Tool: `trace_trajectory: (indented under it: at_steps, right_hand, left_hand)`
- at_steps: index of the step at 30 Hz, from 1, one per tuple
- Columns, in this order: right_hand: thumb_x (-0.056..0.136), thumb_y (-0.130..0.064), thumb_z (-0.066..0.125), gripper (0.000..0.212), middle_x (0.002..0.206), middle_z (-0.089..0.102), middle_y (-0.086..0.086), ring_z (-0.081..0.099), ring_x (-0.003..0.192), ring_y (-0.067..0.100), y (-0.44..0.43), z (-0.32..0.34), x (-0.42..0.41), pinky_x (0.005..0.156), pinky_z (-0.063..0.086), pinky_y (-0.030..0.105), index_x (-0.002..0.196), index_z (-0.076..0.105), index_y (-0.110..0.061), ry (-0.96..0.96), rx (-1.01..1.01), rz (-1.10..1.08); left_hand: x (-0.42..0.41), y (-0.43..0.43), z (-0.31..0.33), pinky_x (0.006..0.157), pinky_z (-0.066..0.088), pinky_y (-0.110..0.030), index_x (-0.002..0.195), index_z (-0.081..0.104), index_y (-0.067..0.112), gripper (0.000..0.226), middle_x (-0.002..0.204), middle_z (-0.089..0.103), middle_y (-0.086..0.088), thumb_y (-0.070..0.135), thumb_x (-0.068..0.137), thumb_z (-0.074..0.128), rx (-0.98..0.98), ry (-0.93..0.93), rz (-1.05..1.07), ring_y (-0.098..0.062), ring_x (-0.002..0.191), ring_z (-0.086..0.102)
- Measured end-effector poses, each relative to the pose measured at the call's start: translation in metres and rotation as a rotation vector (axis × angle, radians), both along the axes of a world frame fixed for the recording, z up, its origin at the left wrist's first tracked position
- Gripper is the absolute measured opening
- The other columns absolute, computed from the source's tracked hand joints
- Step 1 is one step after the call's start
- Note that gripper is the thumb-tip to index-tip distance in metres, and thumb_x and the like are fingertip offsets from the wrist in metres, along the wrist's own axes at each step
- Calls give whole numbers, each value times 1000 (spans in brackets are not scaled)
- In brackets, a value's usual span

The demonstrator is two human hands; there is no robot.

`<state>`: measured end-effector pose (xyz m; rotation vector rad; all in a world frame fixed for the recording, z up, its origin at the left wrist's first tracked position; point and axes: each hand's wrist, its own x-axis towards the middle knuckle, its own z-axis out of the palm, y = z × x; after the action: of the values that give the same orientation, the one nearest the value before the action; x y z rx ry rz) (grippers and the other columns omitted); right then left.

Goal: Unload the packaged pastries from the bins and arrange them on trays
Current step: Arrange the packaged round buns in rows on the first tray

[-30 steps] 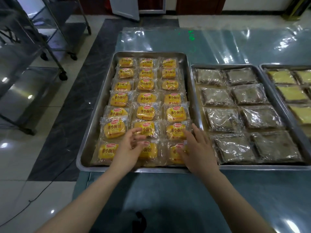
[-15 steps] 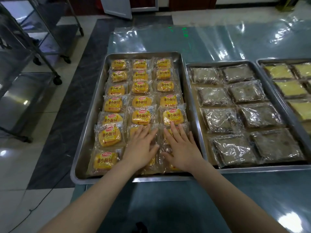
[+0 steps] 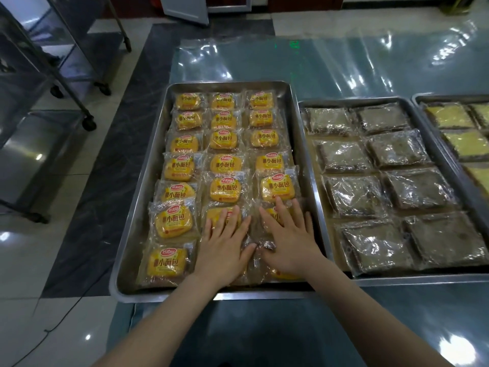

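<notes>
I get a single view, from the head camera, so no second view overlaps it. It looks forward and steeply down across the table (image 3: 397,327), wide-angle, with straight edges bowing toward the sides. The left tray (image 3: 144,197) sits close, near centre. The left hand (image 3: 225,250) and right hand (image 3: 291,245) enter from the bottom edge. The middle tray (image 3: 423,281) lies to its right, and the frame cuts the right tray (image 3: 449,96). The floor (image 3: 53,313) and a rack (image 3: 31,160) fill the left.
</notes>
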<state>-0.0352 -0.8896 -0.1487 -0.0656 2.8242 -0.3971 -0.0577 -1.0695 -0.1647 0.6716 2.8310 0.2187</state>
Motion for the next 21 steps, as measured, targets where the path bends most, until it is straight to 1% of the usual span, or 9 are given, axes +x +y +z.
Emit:
trace_trajectory:
  at_steps: [2, 3, 5, 6, 8, 11, 13, 16, 21]
  right_hand:
    - [80, -50, 51, 86, 158, -18, 2, -34, 138, 26, 0, 5, -9, 108, -18, 53, 148, -2, -41, 49, -33, -49]
    - [82, -45, 50, 82, 159, -14, 2, -33, 138, 26, 1, 8, -16, 108, -19, 51, 148, 2, -39, 83, -51, -72]
    - [89, -34, 46, 71, 160, -9, 2, -26, 141, 26, 1, 12, -36, 110, -14, 50, 149, 8, -35, 148, -58, -86]
    - [92, -31, 43, 68, 160, -8, 2, -22, 143, 27, 1, 13, -46, 113, -10, 50, 150, 8, -33, 165, -51, -77]
    - [97, -33, 37, 65, 160, -8, 4, -18, 144, 30, 1, 13, -62, 117, -5, 50, 152, 2, -32, 154, -40, -55]
    - [99, -41, 32, 62, 160, -8, 6, -12, 144, 34, 0, 8, -68, 117, -1, 50, 152, 1, -32, 102, -24, -66]
    - [99, -43, 31, 60, 160, -5, 5, -8, 145, 36, -2, 3, -63, 115, 2, 51, 152, 5, -32, 101, -13, -85]
    - [98, -46, 28, 61, 160, -6, 3, -8, 145, 35, -4, -2, -60, 115, 5, 51, 151, 2, -33, 89, 6, -87]
    - [97, -49, 25, 60, 160, -5, 0, -5, 145, 34, -3, -6, -61, 114, 8, 51, 151, 4, -33, 102, 45, -67]
  left_hand:
    - [-1, 0, 5, 109, -17, -41, 141, -12, 42, 62, 152, -26, 8, 64, 86, 6, 82, 3, 32, -11, 132, -38]
    - [-5, 1, 7, 109, -16, -40, 141, -11, 44, 61, 152, -26, 9, 65, 86, 6, 119, 14, 46, -9, 132, -38]
    - [-17, 3, 12, 109, -14, -40, 140, -9, 46, 60, 152, -24, 10, 65, 86, 7, 162, 32, 63, -8, 133, -35]
    - [-25, 4, 14, 109, -14, -39, 140, -9, 46, 59, 152, -24, 11, 64, 87, 9, 164, 37, 69, -8, 134, -34]
    - [-40, 5, 16, 108, -13, -39, 142, -8, 44, 60, 152, -23, 10, 61, 89, 14, 146, 38, 80, -11, 135, -32]
    - [-61, 4, 16, 107, -9, -38, 147, 3, 39, 61, 154, -21, 7, 58, 92, 23, 120, 2, 95, -16, 137, -25]
    - [-71, 4, 15, 108, -8, -41, 147, 4, 39, 61, 154, -22, 4, 59, 92, 23, 59, -34, 90, -22, 139, -22]
    - [-78, 7, 13, 111, -4, -47, 147, 2, 39, 62, 155, -20, 1, 62, 92, 20, -14, -80, 78, -29, 140, -19]
    - [-76, 9, 14, 113, 3, -47, 147, 7, 39, 61, 157, -6, 2, 62, 91, 18, -22, -45, 72, -32, 142, -8]
